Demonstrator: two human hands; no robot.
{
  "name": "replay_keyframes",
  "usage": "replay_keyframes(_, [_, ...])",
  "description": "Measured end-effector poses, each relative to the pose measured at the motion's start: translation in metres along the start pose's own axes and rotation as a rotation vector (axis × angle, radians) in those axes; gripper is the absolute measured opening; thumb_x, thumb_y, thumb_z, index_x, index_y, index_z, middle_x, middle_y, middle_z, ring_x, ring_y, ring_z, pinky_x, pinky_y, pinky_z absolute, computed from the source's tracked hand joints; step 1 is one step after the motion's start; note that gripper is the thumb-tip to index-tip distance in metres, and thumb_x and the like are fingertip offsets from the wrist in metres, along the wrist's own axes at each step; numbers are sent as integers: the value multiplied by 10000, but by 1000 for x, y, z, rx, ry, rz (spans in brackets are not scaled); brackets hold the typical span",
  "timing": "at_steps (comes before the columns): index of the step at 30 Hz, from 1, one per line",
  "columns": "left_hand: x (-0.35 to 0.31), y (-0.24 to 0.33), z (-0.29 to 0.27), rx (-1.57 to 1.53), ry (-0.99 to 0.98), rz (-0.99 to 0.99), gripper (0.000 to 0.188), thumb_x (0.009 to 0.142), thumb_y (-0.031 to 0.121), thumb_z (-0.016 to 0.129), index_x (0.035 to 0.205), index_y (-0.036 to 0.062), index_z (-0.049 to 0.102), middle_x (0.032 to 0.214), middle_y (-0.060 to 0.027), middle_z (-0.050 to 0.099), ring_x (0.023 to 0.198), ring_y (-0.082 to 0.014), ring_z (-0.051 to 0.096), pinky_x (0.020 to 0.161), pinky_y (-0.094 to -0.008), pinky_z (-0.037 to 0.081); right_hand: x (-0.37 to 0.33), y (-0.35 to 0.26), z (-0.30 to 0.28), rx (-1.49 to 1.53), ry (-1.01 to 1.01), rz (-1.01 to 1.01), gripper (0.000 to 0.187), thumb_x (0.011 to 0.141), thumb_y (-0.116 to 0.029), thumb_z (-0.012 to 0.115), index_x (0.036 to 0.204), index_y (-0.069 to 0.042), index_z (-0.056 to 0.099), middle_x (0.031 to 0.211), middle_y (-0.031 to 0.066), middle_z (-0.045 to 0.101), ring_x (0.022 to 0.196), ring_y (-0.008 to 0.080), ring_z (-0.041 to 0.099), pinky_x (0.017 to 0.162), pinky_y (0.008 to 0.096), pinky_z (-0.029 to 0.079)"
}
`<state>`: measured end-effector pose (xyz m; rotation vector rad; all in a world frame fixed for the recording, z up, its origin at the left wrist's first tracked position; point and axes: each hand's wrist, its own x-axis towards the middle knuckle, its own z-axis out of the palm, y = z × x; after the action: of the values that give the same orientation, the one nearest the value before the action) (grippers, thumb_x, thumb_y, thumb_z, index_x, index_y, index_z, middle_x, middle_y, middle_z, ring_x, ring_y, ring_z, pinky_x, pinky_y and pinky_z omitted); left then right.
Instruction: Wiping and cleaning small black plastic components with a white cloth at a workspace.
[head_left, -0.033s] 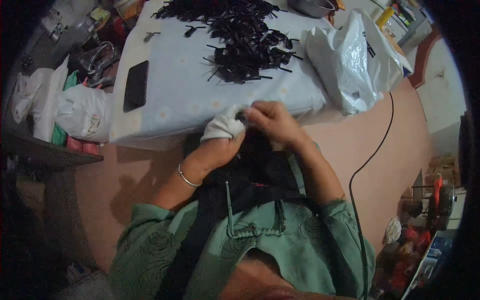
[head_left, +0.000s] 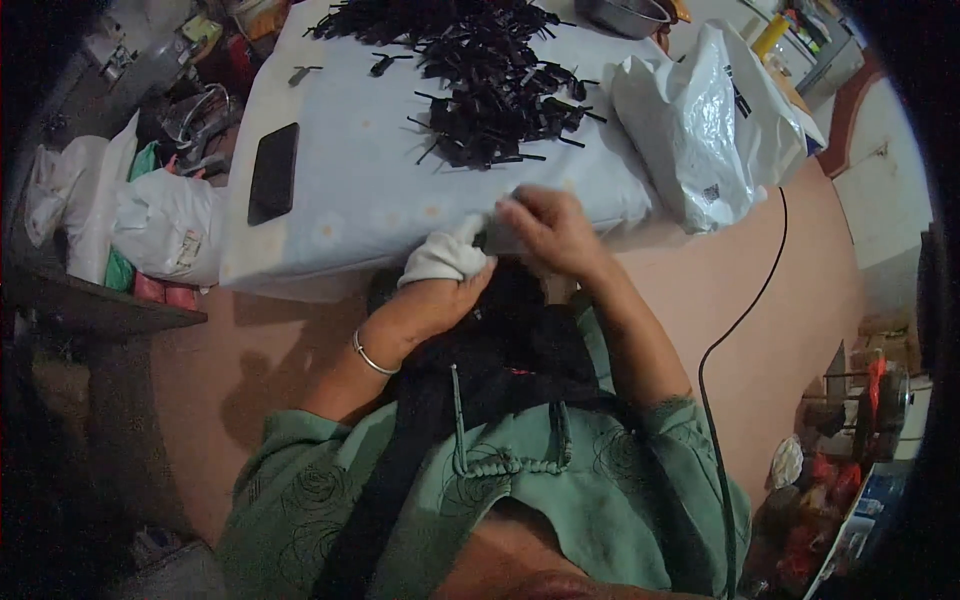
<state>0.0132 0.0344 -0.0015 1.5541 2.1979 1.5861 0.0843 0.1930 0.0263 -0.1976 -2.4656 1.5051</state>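
My left hand [head_left: 440,285] is closed in front of the table's near edge, with a white cloth covering [head_left: 445,258] over its fingers and the thumb bare. A small dark piece [head_left: 480,240] shows at its fingertips; its shape is too small to make out. Just right of it, my right hand [head_left: 548,225] is held with curled fingers, thumb and forefinger together, slightly apart from the left. Whether anything is in that pinch is hidden. Beyond both hands, a large heap of small black parts with thin stems [head_left: 490,110] spreads over the pale tablecloth [head_left: 350,170].
A dark phone [head_left: 273,173] lies on the table's left side. Two loose parts lie left of the heap. A white plastic bag [head_left: 690,130] stands at the right edge, a metal bowl [head_left: 625,15] behind. A black cable [head_left: 735,320] hangs at the right. Bags [head_left: 170,220] fill a left shelf.
My right hand has shifted slightly up and away from the left hand. The left hand has barely moved.
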Motion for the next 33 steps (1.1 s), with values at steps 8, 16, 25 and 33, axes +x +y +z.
replay_keyframes(8, [13,12,-17,218,-122,118,138,744,48,552,873,7,576,932,-147,578,851,-327,547,742,-342,447,65,24,-12,-673,360,-30,301,748,-161,587,1032,-89,520,736,197,589,679,371,562,606,420,450])
replay_keyframes(16, [36,-4,-33,158,66,276,195,804,46,507,991,1,543,901,-148,569,828,-264,554,738,-307,440,27,20,-14,-665,188,-179,351,705,-112,586,1048,-95,514,831,169,590,744,350,568,637,412,455])
replay_keyframes(25, [34,-5,-20,207,-184,41,241,770,73,521,1010,47,530,878,-128,576,779,-266,577,673,-317,467,-7,-9,0,-356,56,-321,317,722,-89,598,1025,-60,510,694,141,546,584,288,540,522,359,424])
replay_keyframes(33, [21,19,-13,-489,5,-382,178,850,91,485,1009,11,497,812,-18,549,735,-75,514,633,-224,445,-22,-15,24,-289,395,-536,198,736,-86,628,903,-30,538,664,109,541,527,227,533,484,300,414])
